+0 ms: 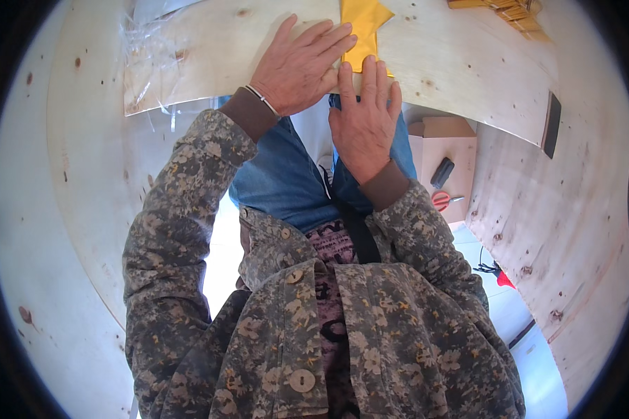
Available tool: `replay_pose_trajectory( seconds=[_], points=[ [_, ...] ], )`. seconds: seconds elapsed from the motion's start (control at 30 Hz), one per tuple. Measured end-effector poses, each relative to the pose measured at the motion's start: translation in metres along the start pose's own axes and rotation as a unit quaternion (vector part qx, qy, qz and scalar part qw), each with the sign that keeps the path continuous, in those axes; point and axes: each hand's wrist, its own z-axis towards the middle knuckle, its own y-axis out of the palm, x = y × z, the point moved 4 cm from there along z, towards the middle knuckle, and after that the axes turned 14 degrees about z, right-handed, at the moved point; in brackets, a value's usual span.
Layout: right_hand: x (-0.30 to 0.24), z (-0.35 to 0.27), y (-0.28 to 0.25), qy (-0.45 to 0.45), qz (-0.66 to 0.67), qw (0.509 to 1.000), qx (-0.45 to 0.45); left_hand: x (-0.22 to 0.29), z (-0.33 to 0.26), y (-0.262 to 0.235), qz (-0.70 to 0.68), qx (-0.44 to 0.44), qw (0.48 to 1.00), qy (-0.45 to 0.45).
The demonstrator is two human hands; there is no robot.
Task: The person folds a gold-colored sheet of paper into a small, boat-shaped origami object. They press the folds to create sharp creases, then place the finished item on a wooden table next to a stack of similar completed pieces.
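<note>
Plywood table (461,63) under me: my left hand (302,66) and right hand (363,119) press yellow paper (362,24), fingers (328,35) flat, gripping nothing.

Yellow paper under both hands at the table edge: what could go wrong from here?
The yellow paper sits close to the wooden table's near edge, so it might slide off if pressure shifts. The left hand and right hand press flat, fingers overlapping it; uneven pressure could skew the crease. The loose plastic wrap nearby could catch a sleeve.
</note>
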Motion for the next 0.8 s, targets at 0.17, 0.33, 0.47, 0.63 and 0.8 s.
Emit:
replay_pose_trajectory(
  seconds=[0.17, 0.33, 0.47, 0.63, 0.8],
  points=[
    [-0.006, 0.001, -0.007, 0.003, -0.008, 1.0, 0.023, 0.001, 0.0, 0.0, -0.006, -0.021, 1.0, -0.01],
    [-0.011, -0.001, -0.009, 0.009, -0.02, 0.999, 0.03, 0.001, 0.0, -0.003, -0.013, -0.025, 1.0, -0.006],
    [-0.006, -0.004, -0.01, 0.011, 0.022, 0.999, 0.048, 0.002, -0.002, -0.001, -0.033, -0.01, 0.999, -0.009],
    [-0.004, 0.0, -0.014, 0.007, -0.013, 1.0, 0.017, 0.001, 0.0, -0.002, -0.032, -0.026, 0.999, -0.01],
    [-0.009, 0.001, -0.016, -0.002, -0.041, 0.999, 0.017, -0.001, 0.0, -0.002, -0.028, -0.03, 0.999, -0.009]
  ],
)
